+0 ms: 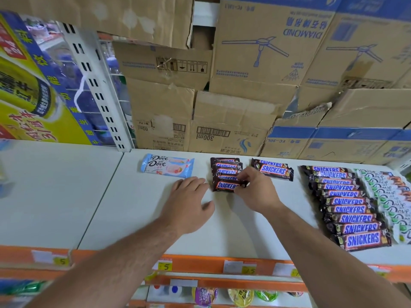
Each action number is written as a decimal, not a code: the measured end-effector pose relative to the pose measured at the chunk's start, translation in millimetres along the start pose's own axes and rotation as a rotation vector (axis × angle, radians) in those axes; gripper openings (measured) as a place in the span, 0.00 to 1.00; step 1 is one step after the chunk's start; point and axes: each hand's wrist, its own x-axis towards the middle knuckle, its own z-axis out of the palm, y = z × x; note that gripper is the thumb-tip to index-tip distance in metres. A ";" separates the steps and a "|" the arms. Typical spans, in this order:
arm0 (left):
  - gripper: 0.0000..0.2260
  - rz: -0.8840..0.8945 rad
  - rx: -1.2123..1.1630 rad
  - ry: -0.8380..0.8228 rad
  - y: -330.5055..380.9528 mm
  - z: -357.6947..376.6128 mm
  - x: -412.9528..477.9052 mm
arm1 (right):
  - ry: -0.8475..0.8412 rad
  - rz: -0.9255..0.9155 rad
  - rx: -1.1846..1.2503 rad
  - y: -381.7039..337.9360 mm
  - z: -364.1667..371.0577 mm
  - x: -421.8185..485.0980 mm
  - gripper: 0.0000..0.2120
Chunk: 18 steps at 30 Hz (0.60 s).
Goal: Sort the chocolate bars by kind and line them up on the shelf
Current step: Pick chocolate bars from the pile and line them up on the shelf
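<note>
Two blue Dove bars (pixel 166 167) laid on white shelf (pixel 133 207), five small Snickers (pixel 225 172) lined in centre column, nearest Snickers (pixel 224 186) pinched by right hand (pixel 255 190), left hand (pixel 189 201) laid flat, released, just beside

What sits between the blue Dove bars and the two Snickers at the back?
Head view: a short row of small Snickers bars, whose front bar the right hand pinches.

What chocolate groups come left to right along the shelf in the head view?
Two pale-blue Dove bars → small Snickers stack, its front bar pinched by the right hand → two loose Snickers bars → long Snickers row → white-and-green Dove row.
</note>
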 end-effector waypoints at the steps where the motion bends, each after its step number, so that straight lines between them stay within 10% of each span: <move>1: 0.23 -0.001 -0.001 0.000 0.0 0.3 0.2 | 0.012 0.013 -0.002 1.0 0.2 0.8 0.10; 18: 0.22 0.013 -0.013 0.040 -0.7 2.1 0.8 | 0.120 0.049 -0.021 3.8 5.3 -11.4 0.19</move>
